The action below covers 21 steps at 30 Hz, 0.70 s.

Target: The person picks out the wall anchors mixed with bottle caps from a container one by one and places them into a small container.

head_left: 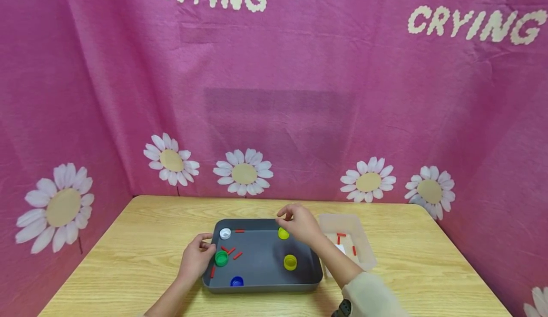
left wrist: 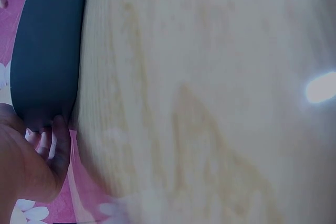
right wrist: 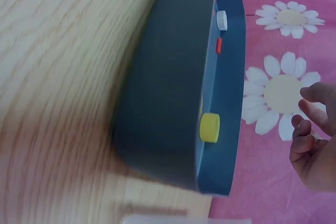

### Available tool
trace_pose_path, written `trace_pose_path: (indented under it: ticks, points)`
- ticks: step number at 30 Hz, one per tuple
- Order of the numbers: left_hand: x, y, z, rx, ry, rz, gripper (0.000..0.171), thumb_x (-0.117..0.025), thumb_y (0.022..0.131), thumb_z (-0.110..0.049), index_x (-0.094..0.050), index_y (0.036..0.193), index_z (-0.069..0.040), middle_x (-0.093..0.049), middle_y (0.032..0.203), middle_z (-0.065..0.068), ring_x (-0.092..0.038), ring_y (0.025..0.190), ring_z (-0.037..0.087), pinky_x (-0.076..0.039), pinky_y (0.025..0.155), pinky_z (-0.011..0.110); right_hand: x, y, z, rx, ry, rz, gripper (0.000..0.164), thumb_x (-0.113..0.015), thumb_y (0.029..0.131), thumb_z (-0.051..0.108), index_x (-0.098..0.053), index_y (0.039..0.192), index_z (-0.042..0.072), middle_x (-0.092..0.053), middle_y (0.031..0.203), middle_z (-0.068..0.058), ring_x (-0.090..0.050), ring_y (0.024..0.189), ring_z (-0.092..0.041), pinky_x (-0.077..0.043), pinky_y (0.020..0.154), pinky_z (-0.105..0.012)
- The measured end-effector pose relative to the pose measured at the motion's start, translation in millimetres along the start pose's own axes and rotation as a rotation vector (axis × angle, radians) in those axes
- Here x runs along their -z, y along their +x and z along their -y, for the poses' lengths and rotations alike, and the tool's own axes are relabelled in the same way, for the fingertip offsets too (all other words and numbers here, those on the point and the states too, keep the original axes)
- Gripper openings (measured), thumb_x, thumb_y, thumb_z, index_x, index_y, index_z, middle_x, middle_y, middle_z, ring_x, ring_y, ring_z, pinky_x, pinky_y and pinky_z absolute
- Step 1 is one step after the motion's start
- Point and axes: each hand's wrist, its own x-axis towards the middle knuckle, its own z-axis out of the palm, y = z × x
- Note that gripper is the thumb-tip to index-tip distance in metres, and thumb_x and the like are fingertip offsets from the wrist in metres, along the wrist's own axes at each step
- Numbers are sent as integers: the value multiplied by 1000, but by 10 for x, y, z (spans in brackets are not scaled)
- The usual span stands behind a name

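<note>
A dark grey tray [head_left: 261, 264] lies on the table, and my left hand [head_left: 197, 258] holds its left rim, thumb over the edge and fingers along the outer wall. Over the tray's far right corner hovers my right hand [head_left: 301, 224], fingers bent and nothing between them. Just below it is a yellow bottle cap [head_left: 283, 234]; another yellow cap [head_left: 290, 262] sits nearer the front. On the left side stand a white cap [head_left: 224, 233], a green cap [head_left: 221, 258] and a blue cap [head_left: 237, 282]. Several short red sticks [head_left: 238, 255] lie scattered around the green cap.
Right of the tray stands a translucent plastic box [head_left: 366, 255] with a few red sticks [head_left: 354, 250] and a white piece [head_left: 340, 248] inside, partly covered by my right forearm. Behind the wooden table [head_left: 171, 217] hangs a pink curtain [head_left: 278, 131] with daisies.
</note>
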Motion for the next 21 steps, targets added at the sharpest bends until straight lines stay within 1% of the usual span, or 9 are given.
trace_pose_path:
  ticks: [4,9,11,18,21]
  points:
    - [-2,1,-4,0,4,-2,33,-58,84,-10,-59,115,1,-62,84,9,-57,76,16,-43,66,26,-81,13,47,10,8,22,14,-66,84,21,-69,94,11,-57,82,-3,-50,69,-14,-42,59,-26]
    - [6,-7,-9,-5,22,6,35,-58,84,-11,-58,116,1,-63,85,11,-60,78,19,-44,65,27,-234,36,96,1,26,52,12,-66,85,22,-68,93,13,-58,86,-3,-52,73,-13,-43,60,-26]
    - [8,-11,-12,-7,26,6,35,-58,84,-11,-58,117,2,-63,86,11,-61,79,20,-45,66,28,-300,44,113,3,27,60,12,-66,85,22,-68,92,13,-58,86,-3,-52,73,-12,-42,60,-26]
    - [6,-11,-21,27,21,15,35,-57,85,-12,-58,118,0,-63,88,11,-59,80,20,-45,66,27,-503,62,159,24,34,77,13,-66,85,23,-69,92,13,-56,83,0,-50,70,-11,-41,58,-25]
    - [6,-5,-19,27,22,11,35,-57,85,-12,-58,118,0,-63,87,10,-60,81,21,-46,67,28,-589,75,169,29,36,78,12,-65,85,22,-69,91,13,-56,80,1,-48,68,-9,-40,57,-23]
